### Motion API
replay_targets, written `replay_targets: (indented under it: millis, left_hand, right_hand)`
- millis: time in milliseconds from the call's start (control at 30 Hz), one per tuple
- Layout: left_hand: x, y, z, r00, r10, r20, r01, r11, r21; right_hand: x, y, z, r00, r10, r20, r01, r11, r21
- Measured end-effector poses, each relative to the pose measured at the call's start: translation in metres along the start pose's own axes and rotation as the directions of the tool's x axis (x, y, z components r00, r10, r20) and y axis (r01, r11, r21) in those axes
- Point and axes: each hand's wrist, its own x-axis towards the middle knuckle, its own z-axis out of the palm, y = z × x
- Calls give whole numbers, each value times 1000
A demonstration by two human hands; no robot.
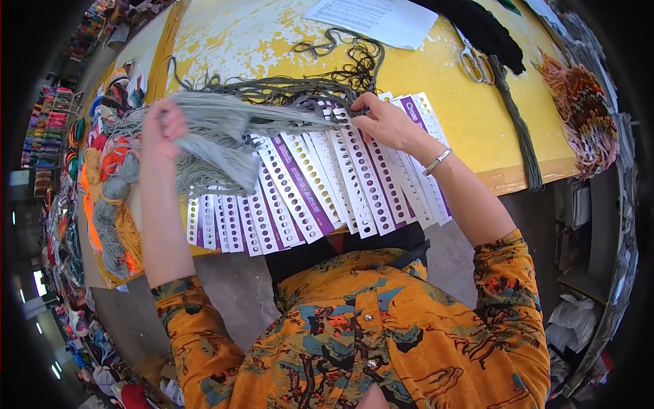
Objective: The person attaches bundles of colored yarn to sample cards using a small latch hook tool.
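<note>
Grey embroidery thread (pixel 211 116) stretches in a loose, motion-smeared bundle from my left hand toward the cards. My left hand (pixel 163 128) is closed in a fist around the thread's left end. On the right, my right hand (pixel 392 126) pinches with thumb and forefinger at the top of a punched thread card (pixel 364 177), where the thread strands meet it. White and purple cards with rows of holes lie fanned along the table's near edge. Darker grey-green threads (pixel 272 88) run behind them, with loose curling ends.
Scissors (pixel 473 65), a printed sheet (pixel 375 20), black yarn (pixel 487 31) and a dark green hank (pixel 518 123) lie on the yellow table (pixel 470 123). Colored yarn hanks (pixel 119 198) hang at the left edge; a pink and brown bundle (pixel 586 116) is at the right.
</note>
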Motion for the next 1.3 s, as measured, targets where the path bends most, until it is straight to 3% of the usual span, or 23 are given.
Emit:
replay_targets:
  millis: [67,100,133,200,233,300,367,433,467,500,533,567,600,633,700,733,767,833,900,1233,1300]
  left_hand:
    - [1,36,-34,968,186,-170,-189,982,-7]
    - [-5,39,-36,936,242,-254,-215,968,132]
    - [-3,35,-40,935,248,-255,-222,967,129]
    - [4,20,-43,731,459,-505,-111,810,576]
    - [-1,11,-28,785,411,-463,-93,817,569]
    - [-9,-22,13,911,261,-318,-174,945,276]
    - [-26,-51,48,985,170,-24,-169,985,24]
    - [-39,-72,76,982,171,77,-166,984,-67]
    - [-45,-82,99,977,211,-11,-211,977,-34]
    - [-48,-89,99,977,211,-13,-211,977,-39]
    - [-48,-94,98,968,157,198,-125,978,-168]
    - [-48,-100,98,905,124,406,-10,962,-272]
    - [-47,-105,103,890,112,442,5,967,-254]
    - [-46,-112,105,909,81,408,13,975,-223]
    - [-44,-128,112,952,33,304,11,990,-140]
    - [-44,-136,120,980,35,197,-33,999,-16]
    - [-46,-141,128,994,53,91,-63,991,115]
    - [-46,-147,133,986,8,165,-40,981,189]
    - [-45,-154,140,979,-14,203,-40,965,260]
    - [-44,-160,146,984,-47,174,12,981,194]
    - [-44,-159,148,972,-72,222,54,995,87]
  right_hand:
    - [-1,1,2,1000,-2,-8,2,1000,0]
    - [-1,0,3,1000,-2,-20,2,1000,-3]
    - [-2,-1,2,1000,2,-13,-2,1000,4]
    - [-2,-2,2,1000,0,-16,0,1000,7]
    - [-2,-1,2,1000,5,-24,-5,1000,16]
    - [-4,5,6,998,-36,-51,42,993,109]
    - [-9,9,6,994,-74,-75,88,976,198]
    - [-24,12,4,931,-172,-323,271,917,294]
    - [-36,13,0,906,-163,-390,246,954,172]
    - [-47,13,-4,908,-163,-387,244,955,169]
    - [-58,13,-8,830,-345,-439,312,939,-147]
    - [-69,16,-12,735,-526,-428,329,829,-452]
    - [-80,20,-16,820,-463,-337,253,820,-513]
    - [-88,25,-14,820,-462,-339,248,820,-516]
    - [-97,38,-7,819,-509,-263,168,653,-739]
    - [-100,43,-6,912,-342,-227,81,691,-718]
    - [-99,53,-3,913,-337,-231,74,692,-718]
    - [-94,66,0,887,-314,-339,8,743,-669]
    - [-93,72,-1,889,-310,-336,8,746,-666]
    - [-90,80,-4,855,-299,-423,-87,722,-687]
    - [-90,82,-5,839,-297,-455,-101,737,-668]
